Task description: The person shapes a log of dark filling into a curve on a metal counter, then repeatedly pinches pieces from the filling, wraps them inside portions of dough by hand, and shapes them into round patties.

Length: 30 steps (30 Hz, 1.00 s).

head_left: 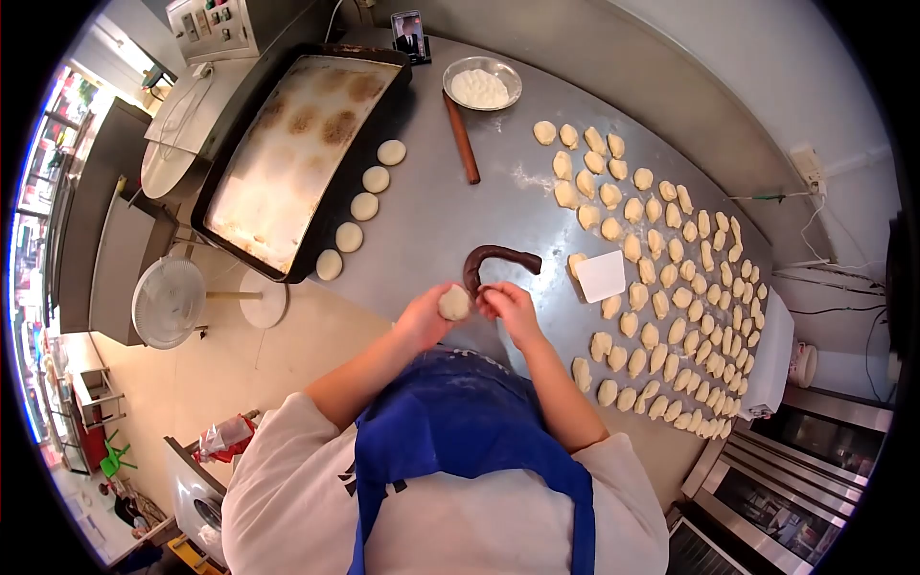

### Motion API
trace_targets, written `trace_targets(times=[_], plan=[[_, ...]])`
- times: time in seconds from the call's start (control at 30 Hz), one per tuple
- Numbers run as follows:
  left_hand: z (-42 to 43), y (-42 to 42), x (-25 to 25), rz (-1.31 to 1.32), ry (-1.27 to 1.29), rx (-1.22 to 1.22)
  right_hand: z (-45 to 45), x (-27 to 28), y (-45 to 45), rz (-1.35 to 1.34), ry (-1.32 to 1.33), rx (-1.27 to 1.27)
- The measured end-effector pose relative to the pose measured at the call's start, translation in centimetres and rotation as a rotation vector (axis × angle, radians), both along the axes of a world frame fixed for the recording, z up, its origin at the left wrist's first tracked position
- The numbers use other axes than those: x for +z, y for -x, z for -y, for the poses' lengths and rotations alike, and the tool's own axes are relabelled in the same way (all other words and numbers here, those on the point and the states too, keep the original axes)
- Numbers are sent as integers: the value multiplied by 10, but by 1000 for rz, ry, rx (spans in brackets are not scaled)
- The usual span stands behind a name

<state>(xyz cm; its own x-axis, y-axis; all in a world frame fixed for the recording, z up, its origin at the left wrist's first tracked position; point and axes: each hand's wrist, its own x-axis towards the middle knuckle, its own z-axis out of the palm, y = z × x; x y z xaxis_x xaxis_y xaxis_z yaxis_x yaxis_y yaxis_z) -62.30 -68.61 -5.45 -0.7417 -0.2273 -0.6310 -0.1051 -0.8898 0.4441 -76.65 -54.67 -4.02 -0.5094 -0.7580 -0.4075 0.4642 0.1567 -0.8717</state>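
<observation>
My left hand [427,316] is closed around a pale round piece of dough [454,303], held just above the front edge of the steel table. Close beside it, my right hand [511,310] has its fingertips pinched at the lower end of a dark brown rope of paste [494,253]. That rope curves like a hook on the tabletop. Whether a bit of paste is separate between the right fingertips is too small to tell. To the left, several flat dough rounds [364,205] lie in a row along the pan's edge.
A large black-rimmed pan [305,158] borders the table on the left. Farther back are a rolling pin [461,139], a metal bowl of flour [480,87] and a propped phone [409,36]. Rows of dough pieces [660,305] cover the right side, with a white scraper [602,276] among them.
</observation>
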Motion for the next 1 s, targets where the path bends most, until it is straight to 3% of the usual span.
trace_targets(times=[0.17, 0.2, 0.3, 0.4, 0.5, 0.53, 0.63, 0.77, 0.8, 0.9, 1.0], plan=[[16, 7, 31, -1, -232, 108, -11, 4, 14, 746, 216, -385], [16, 8, 39, -19, -248, 85, -7, 5, 16, 774, 140, -385], [13, 8, 33, -46, -246, 1, -10, 2, 16, 733, 382, -197], [9, 8, 25, -79, -262, -50, -5, -5, 20, 783, 575, -194], [6, 10, 27, -98, -209, -67, 15, 45, 14, 609, 3, -552], [3, 10, 30, -97, -182, -74, 2, 22, 19, 586, 79, -464], [-2, 14, 60, -36, -91, -116, -9, 33, 29, 697, 182, -331], [-9, 22, 60, -60, -105, -82, -15, 13, 37, 694, 608, -34], [-10, 26, 55, -66, -95, -92, -15, 13, 38, 625, 637, -13], [-12, 36, 55, -161, -190, -110, 2, 48, -1, -804, 89, -303], [-14, 46, 82, -236, -155, -152, 4, 73, -3, -1294, 57, -19]])
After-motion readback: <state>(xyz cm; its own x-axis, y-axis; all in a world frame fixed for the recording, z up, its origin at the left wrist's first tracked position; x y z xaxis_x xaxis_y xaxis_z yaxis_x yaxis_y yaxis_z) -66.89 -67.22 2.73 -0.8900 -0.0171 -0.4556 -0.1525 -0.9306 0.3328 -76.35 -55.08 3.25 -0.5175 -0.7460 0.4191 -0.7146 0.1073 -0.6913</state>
